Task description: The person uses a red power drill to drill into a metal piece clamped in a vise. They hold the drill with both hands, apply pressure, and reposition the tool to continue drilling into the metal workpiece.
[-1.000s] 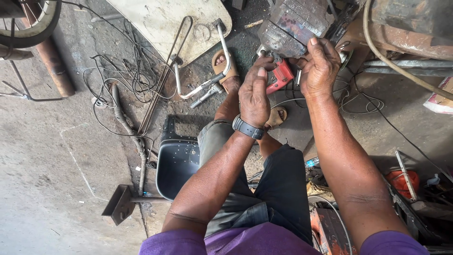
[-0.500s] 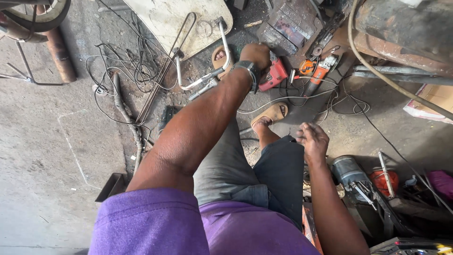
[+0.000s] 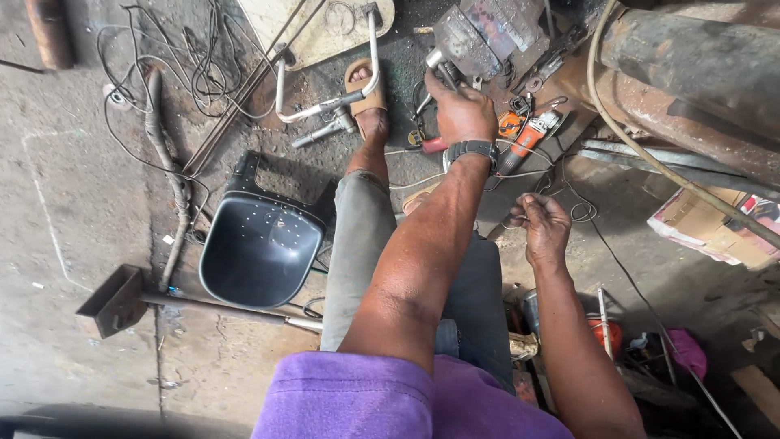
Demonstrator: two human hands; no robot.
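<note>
My left hand (image 3: 460, 110), with a dark watch on the wrist, reaches forward and is closed around a grey metal handle (image 3: 436, 67) that sticks out of a rusty bench vise (image 3: 486, 32). Just right of it an orange angle grinder (image 3: 529, 135) lies on the floor, and a red tool (image 3: 431, 145) shows under the wrist. My right hand (image 3: 543, 229) hovers by my right knee, its fingertips pinched on a thin cable (image 3: 582, 213). My sandalled foot (image 3: 366, 97) rests on a bent metal tube (image 3: 325, 104).
A black plastic seat shell (image 3: 258, 244) lies on the floor to my left, with a long-handled hammer (image 3: 118, 302) in front of it. Tangled wires (image 3: 175, 65) lie at the top left. A rusty pipe (image 3: 691, 73) and a cardboard box (image 3: 705, 219) stand at the right, and cluttered tools (image 3: 642, 349) lie beside my right leg.
My left hand has left the red tool and moved up to the vise handle. My right hand drew back from the tools to my knee and stays there.
</note>
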